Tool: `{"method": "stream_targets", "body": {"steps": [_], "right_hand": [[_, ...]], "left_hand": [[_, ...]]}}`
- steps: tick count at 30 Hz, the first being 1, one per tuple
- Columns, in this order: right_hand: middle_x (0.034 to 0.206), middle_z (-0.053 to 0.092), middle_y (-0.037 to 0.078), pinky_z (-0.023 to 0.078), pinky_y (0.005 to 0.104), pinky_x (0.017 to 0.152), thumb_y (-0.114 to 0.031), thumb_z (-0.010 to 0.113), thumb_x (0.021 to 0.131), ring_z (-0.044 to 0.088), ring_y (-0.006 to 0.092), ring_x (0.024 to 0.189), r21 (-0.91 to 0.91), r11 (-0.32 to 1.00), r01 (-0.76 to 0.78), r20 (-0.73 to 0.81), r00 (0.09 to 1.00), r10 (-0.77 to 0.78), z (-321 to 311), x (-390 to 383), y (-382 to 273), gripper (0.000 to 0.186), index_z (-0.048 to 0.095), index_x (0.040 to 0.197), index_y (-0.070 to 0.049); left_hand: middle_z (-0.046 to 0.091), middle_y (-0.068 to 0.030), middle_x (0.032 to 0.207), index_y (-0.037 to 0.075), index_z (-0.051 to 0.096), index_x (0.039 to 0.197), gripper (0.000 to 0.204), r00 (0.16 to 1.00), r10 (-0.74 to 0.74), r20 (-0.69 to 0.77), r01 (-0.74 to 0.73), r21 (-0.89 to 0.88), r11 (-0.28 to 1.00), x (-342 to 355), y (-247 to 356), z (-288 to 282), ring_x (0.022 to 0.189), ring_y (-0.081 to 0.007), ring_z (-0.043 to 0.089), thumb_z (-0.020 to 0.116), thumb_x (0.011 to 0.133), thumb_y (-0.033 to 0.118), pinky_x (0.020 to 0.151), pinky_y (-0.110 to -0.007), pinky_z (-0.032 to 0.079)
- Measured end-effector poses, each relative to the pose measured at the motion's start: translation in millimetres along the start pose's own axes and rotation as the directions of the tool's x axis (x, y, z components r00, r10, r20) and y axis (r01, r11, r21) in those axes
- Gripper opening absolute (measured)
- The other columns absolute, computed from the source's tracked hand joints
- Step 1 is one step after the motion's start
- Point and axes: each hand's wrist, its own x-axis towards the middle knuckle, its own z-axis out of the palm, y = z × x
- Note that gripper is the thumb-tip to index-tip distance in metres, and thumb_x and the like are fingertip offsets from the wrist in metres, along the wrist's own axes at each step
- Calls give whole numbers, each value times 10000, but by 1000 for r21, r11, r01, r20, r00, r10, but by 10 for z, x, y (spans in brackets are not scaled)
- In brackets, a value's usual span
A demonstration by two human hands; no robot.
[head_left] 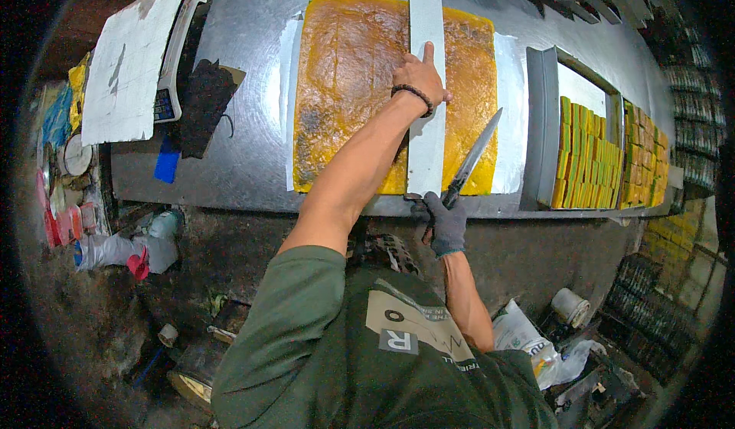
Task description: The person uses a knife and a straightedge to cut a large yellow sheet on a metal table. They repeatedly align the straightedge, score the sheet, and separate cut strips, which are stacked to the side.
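Steel tabletop [253, 153] fills the upper half of the view, its front edge curving across the middle, with a dim, cluttered floor below it.

Largest on it is a yellow-brown slab [348, 84] lying flat at 12 o'clock on pale sheeting. A long white strip [426, 153] lies across the slab from far edge to near edge, like a straightedge. At 2 to 3 o'clock stand two open metal trays [540, 122] packed with small yellow-green cut blocks [586, 161] set on edge in rows. At 10 o'clock a white, scuffed board [126, 61] leans over a weighing scale [172, 69], with a dark flat sheet [203, 103] and a small blue piece [166, 165] beside them. A white sack [521, 337] with a yellow patch lies on the floor at 5 o'clock.

The left hand [419, 76], bare with a dark bead bracelet at the wrist, reaches far forward with the arm nearly straight; its fingers press flat on the strip, forefinger pointing away. The right hand [446, 222], in a dark grey glove, sits at the table's near edge, fingers wrapped tight around the handle of a long knife [475, 153] whose blade angles up toward 1 o'clock over the slab, just right of the strip.
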Motion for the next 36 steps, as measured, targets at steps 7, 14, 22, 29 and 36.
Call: {"method": "stream_targets", "body": {"steps": [7,14,22,29,36], "right_hand": [[876,696,84,530,325,636,-154,749,916,674,199,704,23,1000,19,-16,1000,-18,23,-128,-211,203,658,1024,-9],[814,677,69,507,318,597,-208,764,904,649,164,666,59,997,-49,57,997,45,10,-238,-397,238,588,894,-49],[816,701,89,544,331,610,-182,723,933,672,185,674,-74,997,-37,83,996,43,-41,-117,-216,203,602,953,-20],[852,717,89,549,328,657,-162,700,953,691,188,734,204,972,-114,147,986,84,24,-153,-198,209,637,1049,13],[828,675,63,489,299,595,-111,640,954,602,116,674,-144,990,-1,21,1000,4,-75,-308,-666,269,608,1178,35]], "left_hand": [[432,-428,1428,96,96,1643,1244,1000,1,-4,-1,-6,1000,10,-4,0,1245,-505,579,824,766,595,1011,-528,521],[488,-312,1424,133,74,1650,1305,997,-23,68,18,74,997,181,-11,39,1271,-418,585,894,716,531,1000,-514,537],[354,-397,1524,126,37,1653,1322,993,-24,119,14,87,996,208,-19,20,1356,-465,508,877,727,555,1043,-533,502],[600,-399,1267,-7,65,1620,1307,996,89,18,-90,178,980,205,-86,70,1206,-512,600,849,744,565,1010,-551,518],[473,-413,1413,95,38,1644,1302,988,41,148,-57,105,993,154,-68,-99,1269,-497,567,918,730,390,1067,-529,484]]}}
